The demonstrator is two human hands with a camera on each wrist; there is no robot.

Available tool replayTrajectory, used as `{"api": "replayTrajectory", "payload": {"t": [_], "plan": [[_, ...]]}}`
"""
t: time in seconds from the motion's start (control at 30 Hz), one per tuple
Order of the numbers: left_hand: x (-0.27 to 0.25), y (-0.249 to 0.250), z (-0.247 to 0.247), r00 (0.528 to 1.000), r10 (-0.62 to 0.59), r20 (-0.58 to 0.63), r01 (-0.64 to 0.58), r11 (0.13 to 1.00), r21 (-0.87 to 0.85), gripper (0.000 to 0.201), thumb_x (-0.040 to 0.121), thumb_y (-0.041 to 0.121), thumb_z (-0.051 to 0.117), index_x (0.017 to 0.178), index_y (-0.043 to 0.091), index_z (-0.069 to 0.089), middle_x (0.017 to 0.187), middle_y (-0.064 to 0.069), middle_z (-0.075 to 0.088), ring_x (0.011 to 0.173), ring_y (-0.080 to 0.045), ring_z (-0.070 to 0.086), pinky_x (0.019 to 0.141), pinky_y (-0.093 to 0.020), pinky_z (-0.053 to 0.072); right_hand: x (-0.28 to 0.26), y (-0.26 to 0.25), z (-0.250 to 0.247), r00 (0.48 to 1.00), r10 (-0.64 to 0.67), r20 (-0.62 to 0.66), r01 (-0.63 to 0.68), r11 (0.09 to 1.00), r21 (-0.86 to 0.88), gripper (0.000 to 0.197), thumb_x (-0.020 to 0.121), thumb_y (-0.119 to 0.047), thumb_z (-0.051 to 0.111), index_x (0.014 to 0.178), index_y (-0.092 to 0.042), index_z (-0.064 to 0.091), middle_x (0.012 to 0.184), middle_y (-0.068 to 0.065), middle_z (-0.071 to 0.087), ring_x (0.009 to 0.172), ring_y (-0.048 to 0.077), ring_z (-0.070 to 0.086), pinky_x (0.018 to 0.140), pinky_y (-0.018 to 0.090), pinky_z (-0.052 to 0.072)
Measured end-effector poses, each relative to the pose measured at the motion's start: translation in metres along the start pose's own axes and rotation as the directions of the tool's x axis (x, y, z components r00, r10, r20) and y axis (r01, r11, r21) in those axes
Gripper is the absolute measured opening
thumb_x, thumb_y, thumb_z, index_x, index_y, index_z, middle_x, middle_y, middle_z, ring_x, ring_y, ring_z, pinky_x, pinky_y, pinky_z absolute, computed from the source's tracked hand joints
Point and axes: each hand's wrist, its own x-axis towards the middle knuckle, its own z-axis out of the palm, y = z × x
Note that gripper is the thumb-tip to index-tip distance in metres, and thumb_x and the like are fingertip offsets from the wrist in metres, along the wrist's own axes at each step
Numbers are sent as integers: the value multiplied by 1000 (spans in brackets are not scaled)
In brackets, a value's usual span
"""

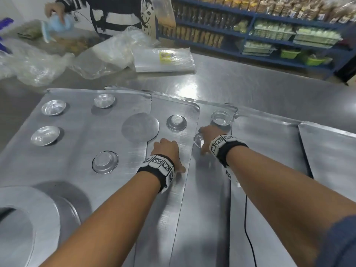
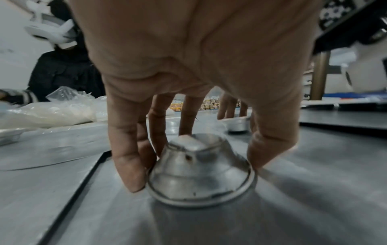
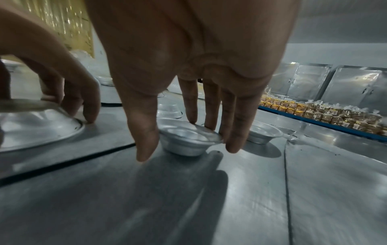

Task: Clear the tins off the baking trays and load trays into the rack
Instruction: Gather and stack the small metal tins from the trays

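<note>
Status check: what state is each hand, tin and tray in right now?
Left hand: grips the small inverted round aluminium tin.
Right hand: straight fingers touch a small upright aluminium tin at its rim.
Upright aluminium tin beyond it: untouched.
Flat aluminium baking trays: overlapping, tins not yet cleared.

We see overhead light glaring off the steel table at twelve o'clock; the tin casts shadow toward six; blur smears the plastic bags at ten; edges bow.
</note>
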Motion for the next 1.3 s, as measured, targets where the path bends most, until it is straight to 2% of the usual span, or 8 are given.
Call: {"api": "replayTrajectory", "payload": {"t": [0.17,0.43,0.6,0.73,0.87,0.97,1.13,1.3], "plan": [[-4,1,0,1000,8,3,-8,1000,12,74,63,52,77,121,20,44,119,-10,40,112,-34,44,67,-37,41,-10,4,-5,999,-15,32,15,1000,-8,101,49,-39,92,137,-18,46,126,8,55,118,27,54,94,38,52],[-18,0,-17,1000,15,21,-14,1000,-27,90,57,67,73,125,20,39,120,-11,42,113,-37,52,84,-43,51,-55,26,-7,997,-39,67,37,999,25,94,47,-35,92,130,-16,52,124,7,56,111,28,59,87,41,56],[-43,8,-30,999,26,19,-26,1000,3,78,63,68,67,116,11,58,116,-13,55,107,-32,59,84,-35,52,-96,47,8,999,-24,30,24,1000,20,95,42,-35,89,129,-24,52,119,3,55,106,26,62,81,36,56],[-74,22,-34,997,68,36,-66,997,-39,57,67,63,71,86,12,55,90,-4,55,87,-27,60,66,-27,46,-137,61,15,998,-31,47,28,998,60,108,43,-33,89,141,-29,43,129,0,50,114,25,59,83,32,53],[-110,49,-31,991,133,5,-132,988,-85,51,64,58,74,63,15,47,67,-1,53,61,-20,54,50,-25,37,-182,73,25,998,-31,55,27,998,58,107,34,-36,84,135,-33,47,122,-4,52,107,22,61,77,30,54],[-140,77,-23,976,219,6,-218,974,-68,49,60,58,73,65,12,56,66,-2,57,61,-20,57,52,-26,44,-223,85,24,994,-44,98,39,998,52,98,35,-33,91,126,-26,55,119,-3,57,101,23,64,78,35,58],[-187,123,5,934,356,13,-355,934,-42,64,51,59,73,99,17,66,90,-2,69,89,-24,65,77,-37,59,-293,105,38,988,-42,146,33,997,64,95,40,-31,96,127,-25,56,121,-1,58,102,23,65,81,36,58],[-229,162,29,891,447,83,-451,892,36,57,41,66,64,79,23,70,75,6,65,74,-17,64,71,-33,60,-352,131,56,989,-26,148,17,998,63,94,43,-29,96,127,-28,54,121,-2,58,102,24,65,83,37,58]]}}
